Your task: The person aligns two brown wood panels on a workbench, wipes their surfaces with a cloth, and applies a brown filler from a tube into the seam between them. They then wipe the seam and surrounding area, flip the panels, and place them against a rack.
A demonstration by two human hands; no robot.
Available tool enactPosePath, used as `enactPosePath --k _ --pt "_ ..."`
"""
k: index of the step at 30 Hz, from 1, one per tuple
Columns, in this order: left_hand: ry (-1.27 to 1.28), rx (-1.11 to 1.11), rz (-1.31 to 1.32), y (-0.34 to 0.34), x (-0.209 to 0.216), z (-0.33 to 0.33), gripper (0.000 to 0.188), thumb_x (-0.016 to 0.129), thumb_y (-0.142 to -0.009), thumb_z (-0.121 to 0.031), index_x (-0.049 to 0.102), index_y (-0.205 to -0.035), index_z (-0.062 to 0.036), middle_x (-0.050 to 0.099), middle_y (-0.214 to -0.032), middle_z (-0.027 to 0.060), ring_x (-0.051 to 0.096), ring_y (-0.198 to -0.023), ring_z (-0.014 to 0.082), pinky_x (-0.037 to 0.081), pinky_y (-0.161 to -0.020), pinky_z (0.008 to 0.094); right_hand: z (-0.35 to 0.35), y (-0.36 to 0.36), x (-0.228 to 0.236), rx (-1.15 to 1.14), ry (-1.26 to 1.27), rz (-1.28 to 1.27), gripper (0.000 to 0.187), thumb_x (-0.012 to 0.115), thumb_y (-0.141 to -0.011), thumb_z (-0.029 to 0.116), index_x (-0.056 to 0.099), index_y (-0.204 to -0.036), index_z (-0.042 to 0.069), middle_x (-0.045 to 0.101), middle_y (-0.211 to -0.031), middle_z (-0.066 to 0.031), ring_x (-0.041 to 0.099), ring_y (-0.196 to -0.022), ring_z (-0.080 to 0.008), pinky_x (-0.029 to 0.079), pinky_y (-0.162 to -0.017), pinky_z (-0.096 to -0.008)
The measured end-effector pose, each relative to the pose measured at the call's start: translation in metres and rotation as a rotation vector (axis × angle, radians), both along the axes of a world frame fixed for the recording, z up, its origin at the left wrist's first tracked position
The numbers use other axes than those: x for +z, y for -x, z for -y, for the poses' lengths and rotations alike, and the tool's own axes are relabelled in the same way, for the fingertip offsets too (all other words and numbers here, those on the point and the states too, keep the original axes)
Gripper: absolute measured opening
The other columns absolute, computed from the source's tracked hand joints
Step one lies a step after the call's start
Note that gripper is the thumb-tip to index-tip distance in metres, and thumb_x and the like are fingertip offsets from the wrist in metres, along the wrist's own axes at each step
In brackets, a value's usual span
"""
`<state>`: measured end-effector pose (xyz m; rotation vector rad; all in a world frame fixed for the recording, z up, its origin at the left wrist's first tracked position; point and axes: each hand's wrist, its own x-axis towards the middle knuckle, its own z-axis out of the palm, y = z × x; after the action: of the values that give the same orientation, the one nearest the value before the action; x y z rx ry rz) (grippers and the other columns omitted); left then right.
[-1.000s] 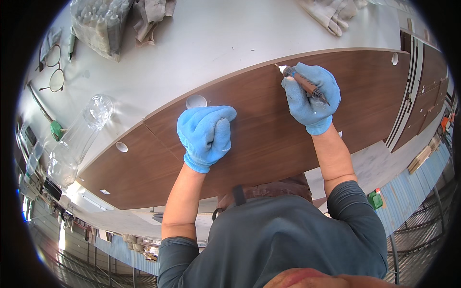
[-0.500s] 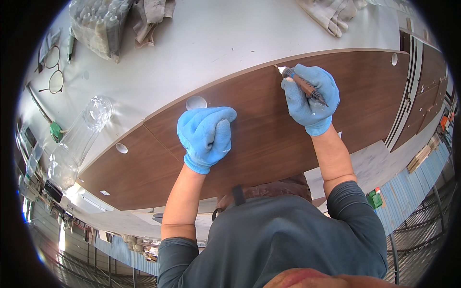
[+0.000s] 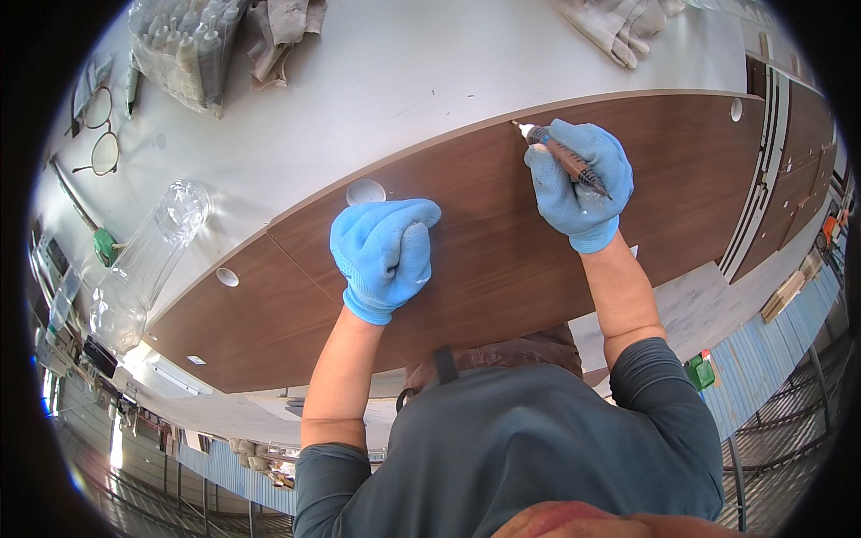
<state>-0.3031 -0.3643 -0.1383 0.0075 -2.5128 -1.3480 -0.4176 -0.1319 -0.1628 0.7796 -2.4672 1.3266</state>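
My right hand (image 3: 585,184), in a blue work glove, grips a brown touch-up marker (image 3: 570,161) with a white nozzle. Its tip meets the far edge of a long dark brown wood-grain panel (image 3: 484,242). Closed into a fist, my gloved left hand (image 3: 384,255) rests at the panel left of centre; anything inside its fingers is hidden. Just beyond that fist, a round white hole (image 3: 366,192) shows at the panel's far edge. Another hole (image 3: 228,277) lies farther left, and a third (image 3: 736,110) is near the right end.
On the white table (image 3: 377,90) sit a plastic bag of small bottles (image 3: 186,54), grey cloths (image 3: 280,36), work gloves (image 3: 619,27) and eyeglasses (image 3: 105,148). A clear plastic bottle (image 3: 152,260) lies left of the panel. More brown panels with metal rails (image 3: 760,179) are on the right.
Almost nothing differs. The marker and my right hand have shifted very slightly to the left along the panel's far edge; my left hand stays in place.
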Motion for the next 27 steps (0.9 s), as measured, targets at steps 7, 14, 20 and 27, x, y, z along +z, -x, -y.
enactPosePath --k 7,14,20,27 --pt "-0.002 -0.005 -0.009 0.000 -0.001 0.001 0.011 0.069 -0.099 -0.012 0.077 -0.092 -0.0109 0.078 -0.081 0.0025 0.069 -0.063 0.0205 0.050 -0.057 0.0318 0.000 0.001 0.000 0.008 0.008 0.000 0.031 0.089 -0.083 0.010 0.076 -0.111 0.006 0.072 -0.088 -0.0037 0.065 -0.069 -0.0209 0.053 -0.062 -0.0325" --pt "-0.012 -0.012 -0.004 -0.001 -0.001 0.001 0.011 0.069 -0.099 -0.012 0.077 -0.093 -0.0106 0.078 -0.081 0.0025 0.069 -0.063 0.0204 0.050 -0.058 0.0320 0.001 -0.003 0.001 -0.027 0.025 0.038 0.030 0.088 -0.084 0.009 0.076 -0.111 0.006 0.072 -0.086 -0.0039 0.065 -0.067 -0.0207 0.053 -0.062 -0.0324" --pt "-0.012 -0.005 -0.015 -0.001 -0.002 0.001 0.010 0.069 -0.098 -0.011 0.077 -0.092 -0.0106 0.077 -0.081 0.0025 0.069 -0.062 0.0205 0.050 -0.057 0.0318 -0.001 -0.004 -0.002 -0.040 0.027 0.051 0.029 0.088 -0.084 0.009 0.075 -0.110 0.006 0.071 -0.084 -0.0039 0.064 -0.065 -0.0209 0.052 -0.061 -0.0319" --pt "-0.017 0.006 -0.021 -0.001 -0.003 0.000 0.010 0.070 -0.097 -0.009 0.077 -0.090 -0.0103 0.077 -0.081 0.0030 0.067 -0.060 0.0199 0.047 -0.054 0.0316 -0.002 -0.012 -0.008 -0.101 0.238 0.219 0.029 0.085 -0.089 0.003 0.071 -0.114 0.000 0.075 -0.087 -0.0065 0.069 -0.071 -0.0142 0.057 -0.064 -0.0291"
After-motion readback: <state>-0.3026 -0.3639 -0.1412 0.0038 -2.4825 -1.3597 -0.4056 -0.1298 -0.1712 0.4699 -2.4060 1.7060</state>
